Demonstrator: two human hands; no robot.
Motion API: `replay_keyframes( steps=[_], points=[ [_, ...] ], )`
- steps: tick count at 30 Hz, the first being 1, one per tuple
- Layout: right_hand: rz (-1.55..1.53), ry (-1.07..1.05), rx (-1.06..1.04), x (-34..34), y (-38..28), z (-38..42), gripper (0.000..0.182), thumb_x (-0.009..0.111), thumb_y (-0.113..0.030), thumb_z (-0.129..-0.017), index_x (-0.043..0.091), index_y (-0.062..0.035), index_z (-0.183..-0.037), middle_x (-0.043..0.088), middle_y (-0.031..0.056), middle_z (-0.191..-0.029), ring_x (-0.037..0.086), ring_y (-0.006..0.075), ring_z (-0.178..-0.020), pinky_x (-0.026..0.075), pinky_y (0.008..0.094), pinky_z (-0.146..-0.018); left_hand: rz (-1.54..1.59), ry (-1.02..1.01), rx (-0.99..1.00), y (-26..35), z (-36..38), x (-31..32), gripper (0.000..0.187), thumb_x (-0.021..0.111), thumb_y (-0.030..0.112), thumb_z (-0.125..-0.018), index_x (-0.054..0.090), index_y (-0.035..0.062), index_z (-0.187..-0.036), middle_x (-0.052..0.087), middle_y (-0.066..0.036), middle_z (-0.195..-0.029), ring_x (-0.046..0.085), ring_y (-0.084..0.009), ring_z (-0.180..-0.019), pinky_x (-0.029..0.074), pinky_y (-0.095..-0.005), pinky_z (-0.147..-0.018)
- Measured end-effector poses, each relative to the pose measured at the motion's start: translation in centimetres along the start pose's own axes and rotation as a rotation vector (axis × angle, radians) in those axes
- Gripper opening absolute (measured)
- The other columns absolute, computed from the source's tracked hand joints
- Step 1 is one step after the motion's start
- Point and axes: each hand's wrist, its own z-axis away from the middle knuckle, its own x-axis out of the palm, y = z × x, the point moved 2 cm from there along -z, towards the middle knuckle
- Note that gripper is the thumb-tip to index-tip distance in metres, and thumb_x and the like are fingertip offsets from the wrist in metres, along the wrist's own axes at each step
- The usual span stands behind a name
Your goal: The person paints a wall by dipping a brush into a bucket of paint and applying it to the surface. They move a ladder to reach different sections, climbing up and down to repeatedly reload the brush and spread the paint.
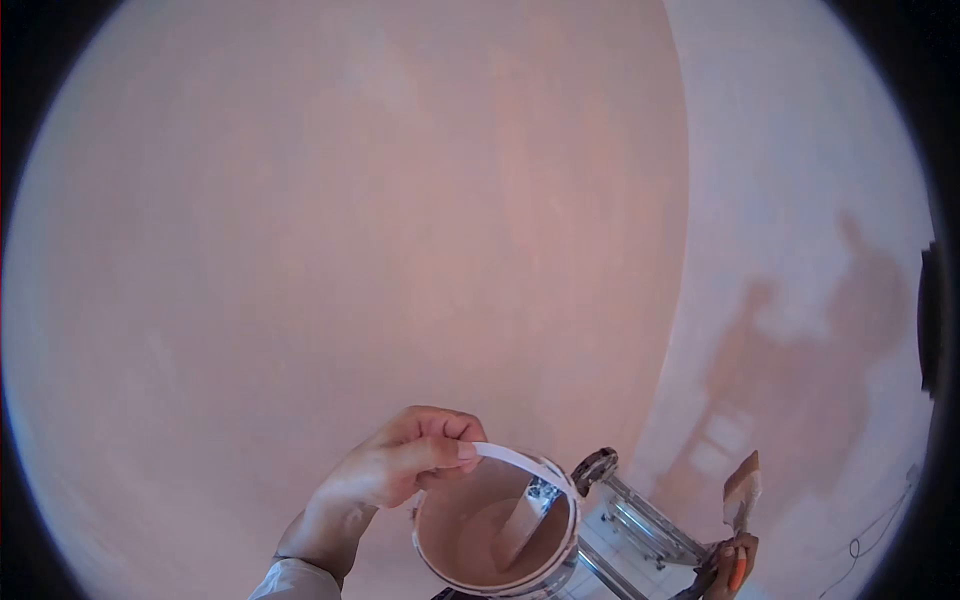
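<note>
I have the left hand (400, 462) pinching the handle (518, 459), bucket (452, 500) near-right of its fingers (440, 452), right hand (738, 570) curled round a brush (741, 495).

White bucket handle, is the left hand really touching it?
Touching. The head view shows the left hand pinching the white handle between thumb and fingers.

**Materials and finishes: painting gear and surroundings**

Bucket (427, 555): plastic by its look, smooth, rim smeared. Handle (510, 457): white plastic strip, smooth. Paint (478, 540): liquid, smooth-surfaced. Flat tool (522, 522) in the bucket: paint-coated blade, glossy metallic patch near its top. Brush (741, 497): bristle head; orange grip, plastic-looking. Ladder (648, 517): bare metal, glossy, with bright highlights. Main wall (350, 230): matt pinkish coat, faintly streaked. Adjoining wall (780, 120): pale, matt. Sleeve (297, 582): pale cloth, matt.
</note>
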Motion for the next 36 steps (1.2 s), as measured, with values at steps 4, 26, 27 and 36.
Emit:
replay_keyframes(
  steps=[4,26,27,36],
  points=[
    [-0.057,0.011,0.265,0.1,-2.0,-0.6,0.022,0.058,-0.025,-0.091,0.049,-0.0042,-0.09,0.046,0.0037,-0.079,0.045,0.0124,-0.07,0.036,0.0267,-0.063,-0.047,-0.002,-0.031,3.9,-0.6,0.8,0.019,0.061,0.019,-0.086,0.061,0.0003,-0.083,0.046,0.003,-0.067,0.034,-0.0036,-0.056,0.021,-0.0222,-0.049],
    [0.302,-0.135,0.229,0.9,-2.6,-3.2,0.007,0.052,-0.003,-0.094,0.053,-0.006,-0.1,0.057,0.0074,-0.086,0.051,0.0128,-0.067,0.043,0.0283,-0.06,-0.036,0.063,0.095,12.3,-3.6,-4.4,0.035,0.059,0.032,-0.097,0.041,0.0053,-0.083,0.037,0.003,-0.057,0.026,-0.0012,-0.046,0.019,-0.0208,-0.04],
    [0.309,-0.156,0.249,0.9,-2.8,-3.1,0.008,0.051,-0.004,-0.095,0.052,-0.0064,-0.102,0.058,0.0069,-0.089,0.049,0.0104,-0.068,0.042,0.0273,-0.061,-0.03,0.079,0.085,12.0,-3.4,-4.5,0.035,0.059,0.032,-0.097,0.041,0.0054,-0.083,0.038,0.003,-0.058,0.026,-0.0013,-0.046,0.019,-0.0205,-0.04],
    [0.377,-0.222,0.241,1.2,-3.4,-4.0,0.011,0.052,-0.001,-0.092,0.052,-0.0062,-0.102,0.059,0.011,-0.092,0.056,0.0177,-0.078,0.046,0.0305,-0.069,-0.122,0.148,0.035,10.9,-3.9,-5.5,0.039,0.059,0.036,-0.096,0.042,0.0039,-0.083,0.038,0.004,-0.058,0.024,-0.0001,-0.044,0.015,-0.0204,-0.04]
  ],
)
